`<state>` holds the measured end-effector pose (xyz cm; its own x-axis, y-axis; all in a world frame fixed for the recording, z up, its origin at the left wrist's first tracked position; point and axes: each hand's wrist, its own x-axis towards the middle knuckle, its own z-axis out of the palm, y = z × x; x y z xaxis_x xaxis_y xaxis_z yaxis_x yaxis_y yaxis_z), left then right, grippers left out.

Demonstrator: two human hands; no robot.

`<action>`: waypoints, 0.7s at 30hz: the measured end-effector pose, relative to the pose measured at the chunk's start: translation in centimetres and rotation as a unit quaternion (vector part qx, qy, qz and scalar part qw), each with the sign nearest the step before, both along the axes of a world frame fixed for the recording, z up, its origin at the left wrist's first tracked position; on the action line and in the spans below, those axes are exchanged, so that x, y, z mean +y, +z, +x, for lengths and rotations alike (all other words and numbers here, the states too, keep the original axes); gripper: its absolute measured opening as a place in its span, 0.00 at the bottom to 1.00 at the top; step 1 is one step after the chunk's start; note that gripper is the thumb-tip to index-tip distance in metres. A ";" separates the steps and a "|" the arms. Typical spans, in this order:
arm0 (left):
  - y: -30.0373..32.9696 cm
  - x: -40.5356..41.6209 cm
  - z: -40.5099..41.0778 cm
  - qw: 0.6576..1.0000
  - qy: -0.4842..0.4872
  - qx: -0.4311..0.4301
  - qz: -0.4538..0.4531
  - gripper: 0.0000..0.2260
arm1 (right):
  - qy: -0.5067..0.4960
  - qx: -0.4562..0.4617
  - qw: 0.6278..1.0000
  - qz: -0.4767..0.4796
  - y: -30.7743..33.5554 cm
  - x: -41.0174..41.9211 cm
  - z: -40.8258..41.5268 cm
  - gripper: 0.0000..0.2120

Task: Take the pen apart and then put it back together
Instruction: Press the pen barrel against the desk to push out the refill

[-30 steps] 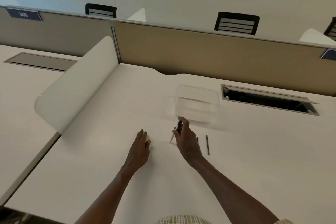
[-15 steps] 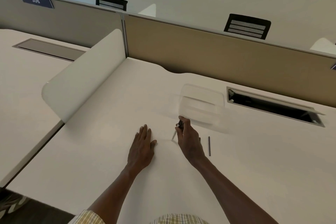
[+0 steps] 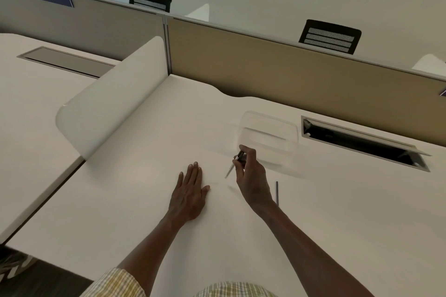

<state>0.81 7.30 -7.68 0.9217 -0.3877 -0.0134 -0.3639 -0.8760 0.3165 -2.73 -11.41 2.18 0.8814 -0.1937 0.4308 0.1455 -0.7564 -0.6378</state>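
The right hand (image 3: 251, 176) pinches a slim pen body with a black upper section and a clear lower barrel (image 3: 234, 164) between thumb and fingers, the black end up near the fingertips toward one o'clock and the clear tip pointing down toward seven o'clock, hanging just above the pale cream desk top (image 3: 120, 200). The thin dark refill rod (image 3: 277, 193) lies flat on the desk just beside the right wrist, at about three o'clock from that hand, its long axis running nearly straight from twelve to six. The left hand (image 3: 190, 190) lies palm down and flat on the desk, fingers spread loose and holding nothing, at nine o'clock from the pen. Judging by the parts lying apart, the pen is in pieces and the refill probably has to go back into the barrel. The rod is nearer the right hand, which is already occupied, so the free left hand would have to cross over. A clear plastic box (image 3: 268, 135) sits at twelve o'clock, just beyond the right fingers.
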 end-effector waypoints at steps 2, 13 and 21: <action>-0.1 0.1 0.0 1.000 -0.003 -0.002 0.002 0.29 | 0.003 0.005 1.000 -0.006 -0.1 0.1 0.0 0.20; 0.0 0.1 0.0 1.000 -0.002 0.000 0.000 0.29 | 0.022 0.056 0.998 -0.015 -1.0 0.0 -0.5 0.19; 0.2 0.0 0.0 1.000 -0.001 0.001 0.000 0.29 | 0.004 0.031 0.999 -0.009 -1.3 0.0 -1.0 0.16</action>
